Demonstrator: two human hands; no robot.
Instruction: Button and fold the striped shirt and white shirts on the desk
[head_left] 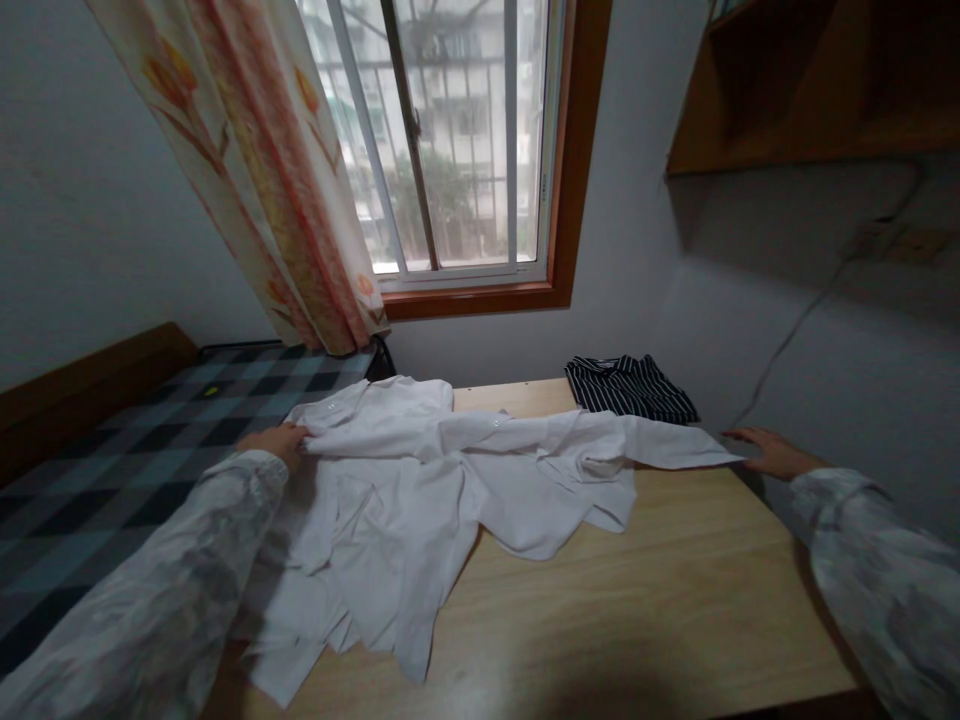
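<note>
A white button-up shirt (442, 470) lies spread and wrinkled across the wooden table (637, 600). My left hand (276, 442) is closed on the shirt's edge at the left side. Far to the right, my right hand (776, 453) pinches the tip of a sleeve, which is pulled out nearly straight past the table's right edge. The lower part of the shirt hangs in loose folds toward me, and its left portion lies partly in the shade of my left arm.
A folded black-and-white striped shirt (630, 388) rests at the table's back right. On the left is a bed with a checked cover (112, 480). A floral curtain (262, 180) hangs by the window. Upper right, a wooden shelf (795, 90) juts out; a cable (791, 335) runs down the wall.
</note>
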